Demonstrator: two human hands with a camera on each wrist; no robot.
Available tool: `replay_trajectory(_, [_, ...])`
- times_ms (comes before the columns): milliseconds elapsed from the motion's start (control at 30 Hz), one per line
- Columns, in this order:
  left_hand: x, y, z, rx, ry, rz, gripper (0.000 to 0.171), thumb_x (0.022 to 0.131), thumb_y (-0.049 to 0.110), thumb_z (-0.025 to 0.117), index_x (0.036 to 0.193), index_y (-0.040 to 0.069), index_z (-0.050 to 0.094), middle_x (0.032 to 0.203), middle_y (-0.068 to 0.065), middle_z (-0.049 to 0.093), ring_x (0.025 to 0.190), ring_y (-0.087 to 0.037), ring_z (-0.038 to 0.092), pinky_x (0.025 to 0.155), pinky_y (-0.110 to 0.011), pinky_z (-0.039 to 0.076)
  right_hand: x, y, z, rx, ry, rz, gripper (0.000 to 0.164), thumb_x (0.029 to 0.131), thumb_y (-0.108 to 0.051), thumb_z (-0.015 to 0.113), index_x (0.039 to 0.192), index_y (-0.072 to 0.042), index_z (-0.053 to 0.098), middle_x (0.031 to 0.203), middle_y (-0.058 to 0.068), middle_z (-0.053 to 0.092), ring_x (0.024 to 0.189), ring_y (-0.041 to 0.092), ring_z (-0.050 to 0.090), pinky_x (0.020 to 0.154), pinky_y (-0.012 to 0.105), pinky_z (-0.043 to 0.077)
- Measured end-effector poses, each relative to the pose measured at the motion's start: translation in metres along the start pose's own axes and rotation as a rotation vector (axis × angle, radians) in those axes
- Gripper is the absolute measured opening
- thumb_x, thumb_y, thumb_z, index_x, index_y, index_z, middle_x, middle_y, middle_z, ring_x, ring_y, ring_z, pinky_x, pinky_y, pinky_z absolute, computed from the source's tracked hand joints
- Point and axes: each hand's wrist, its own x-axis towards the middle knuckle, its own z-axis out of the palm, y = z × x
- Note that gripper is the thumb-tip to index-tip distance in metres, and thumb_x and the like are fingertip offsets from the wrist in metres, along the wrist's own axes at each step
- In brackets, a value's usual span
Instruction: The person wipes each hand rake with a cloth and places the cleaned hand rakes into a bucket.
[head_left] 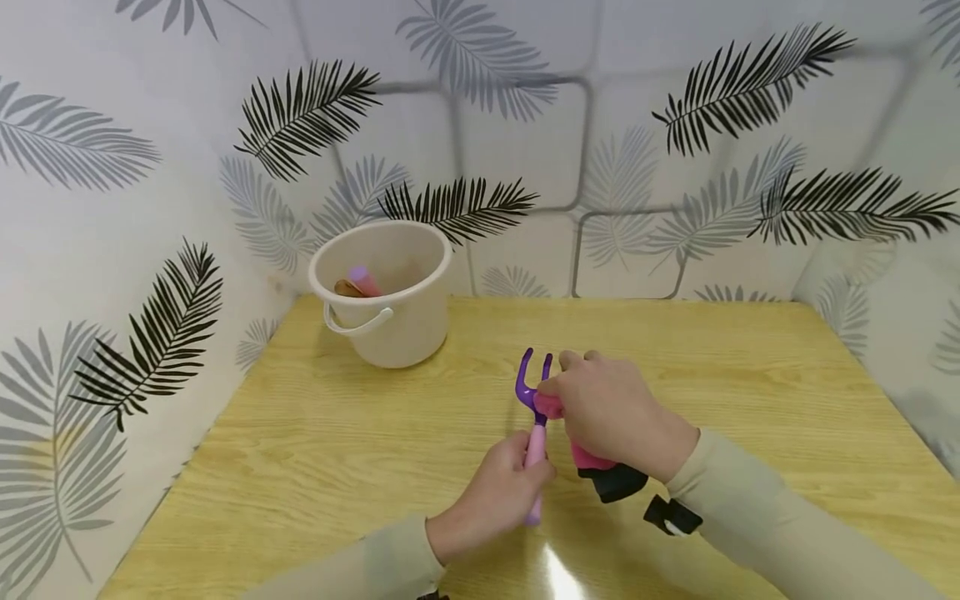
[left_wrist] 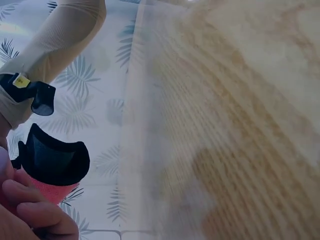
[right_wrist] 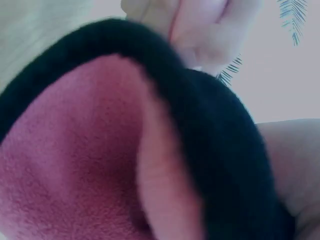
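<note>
My left hand (head_left: 491, 492) grips the pink handle of a small garden hand fork (head_left: 529, 402), whose purple tines point away toward the back of the table. With my right hand (head_left: 615, 412) I hold a pink fleecy cloth (head_left: 588, 458) with a black edge. Part of it is pinched against the fork's neck, just below the tines. The cloth's loose end hangs under my right palm; its black border (left_wrist: 55, 160) shows in the left wrist view. Close up in the right wrist view, the pink inside of the cloth (right_wrist: 85, 140) curves open and hides most of my right hand.
A cream bucket (head_left: 412, 333) with a white handle stands at the back left of the wooden table (head_left: 337, 450). Inside it lie a pink and lilac piece (head_left: 363, 279) and a brown piece (head_left: 347, 288). Leaf-patterned walls (head_left: 517, 150) border the table's back and sides.
</note>
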Motion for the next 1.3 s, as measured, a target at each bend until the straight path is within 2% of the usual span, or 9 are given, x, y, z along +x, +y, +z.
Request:
replay_trajectory(133, [-0.001, 0.002, 0.001, -0.012, 0.006, 0.005, 0.025, 0.096, 0.017, 0.056, 0.112, -0.003, 0.057, 0.057, 0.0, 0.051, 0.046, -0.011, 0.05, 0.041, -0.022, 0.04, -0.002, 0.008, 0.002, -0.002, -0.026, 0.049, 0.025, 0.08, -0.011, 0.075, 0.1, -0.026, 0.078, 0.085, 0.007, 0.061, 0.068, 0.023, 0.054, 0.044, 0.035, 0.051])
replay_trajectory(267, [-0.004, 0.002, 0.0, -0.018, 0.015, 0.003, 0.019, 0.095, 0.017, 0.057, 0.104, 0.0, 0.057, 0.061, 0.0, 0.049, 0.048, -0.011, 0.049, 0.042, -0.021, 0.04, 0.001, 0.022, 0.011, -0.015, -0.033, 0.12, 0.026, 0.08, -0.011, 0.075, 0.103, -0.024, 0.078, 0.088, 0.008, 0.061, 0.071, 0.025, 0.055, 0.047, 0.038, 0.053])
replay_trajectory(367, [-0.005, 0.002, 0.001, -0.018, 0.008, -0.002, 0.017, 0.094, 0.017, 0.058, 0.101, 0.002, 0.057, 0.064, 0.0, 0.049, 0.05, -0.011, 0.048, 0.043, -0.021, 0.04, 0.003, 0.028, 0.018, -0.024, -0.021, 0.143, 0.024, 0.08, -0.011, 0.076, 0.101, -0.024, 0.077, 0.087, 0.008, 0.06, 0.071, 0.025, 0.054, 0.047, 0.038, 0.053])
replay_trajectory(567, [-0.004, -0.002, -0.001, -0.005, 0.015, 0.005, 0.017, 0.095, 0.017, 0.057, 0.102, 0.002, 0.056, 0.065, 0.0, 0.05, 0.051, -0.011, 0.049, 0.043, -0.022, 0.041, -0.001, 0.024, 0.018, -0.07, 0.026, 0.079, 0.024, 0.081, -0.013, 0.077, 0.1, -0.028, 0.078, 0.083, 0.006, 0.061, 0.068, 0.024, 0.055, 0.045, 0.038, 0.053])
replay_trajectory(767, [0.0, -0.004, -0.005, -0.016, 0.038, 0.022, 0.019, 0.096, 0.017, 0.056, 0.105, 0.0, 0.056, 0.061, 0.0, 0.05, 0.048, -0.011, 0.049, 0.042, -0.021, 0.039, -0.009, 0.012, 0.011, -0.033, 0.069, 0.012, 0.023, 0.08, -0.013, 0.077, 0.097, -0.029, 0.078, 0.08, 0.004, 0.06, 0.065, 0.021, 0.053, 0.041, 0.033, 0.048])
replay_trajectory(933, [-0.001, -0.004, -0.002, -0.034, 0.019, 0.028, 0.016, 0.096, 0.015, 0.056, 0.103, 0.0, 0.055, 0.063, 0.0, 0.05, 0.049, -0.011, 0.049, 0.042, -0.023, 0.04, -0.002, 0.016, 0.015, -0.057, 0.081, 0.053, 0.025, 0.077, -0.007, 0.075, 0.097, -0.023, 0.077, 0.082, 0.007, 0.059, 0.066, 0.023, 0.052, 0.042, 0.035, 0.05])
replay_trajectory(1067, [-0.003, -0.002, 0.0, -0.042, -0.002, 0.011, 0.013, 0.094, 0.016, 0.057, 0.099, 0.004, 0.055, 0.063, 0.001, 0.049, 0.05, -0.011, 0.048, 0.042, -0.022, 0.04, 0.001, 0.023, 0.022, -0.062, 0.072, 0.088, 0.023, 0.079, -0.01, 0.076, 0.097, -0.023, 0.078, 0.083, 0.008, 0.06, 0.067, 0.025, 0.054, 0.045, 0.038, 0.053])
replay_trajectory(1167, [-0.002, -0.001, -0.001, -0.056, 0.009, 0.006, 0.014, 0.094, 0.016, 0.057, 0.1, 0.003, 0.055, 0.062, 0.001, 0.049, 0.049, -0.011, 0.048, 0.042, -0.022, 0.039, -0.004, 0.019, 0.021, -0.061, 0.09, 0.061, 0.023, 0.08, -0.011, 0.076, 0.098, -0.025, 0.078, 0.082, 0.007, 0.062, 0.066, 0.024, 0.055, 0.045, 0.037, 0.053])
replay_trajectory(1300, [0.002, -0.001, -0.005, -0.069, 0.044, 0.008, 0.019, 0.094, 0.017, 0.057, 0.105, 0.0, 0.056, 0.064, 0.0, 0.049, 0.051, -0.011, 0.048, 0.044, -0.023, 0.039, -0.012, 0.004, 0.014, -0.06, 0.159, 0.004, 0.026, 0.079, -0.01, 0.076, 0.098, -0.027, 0.078, 0.082, 0.007, 0.062, 0.064, 0.022, 0.055, 0.041, 0.035, 0.05])
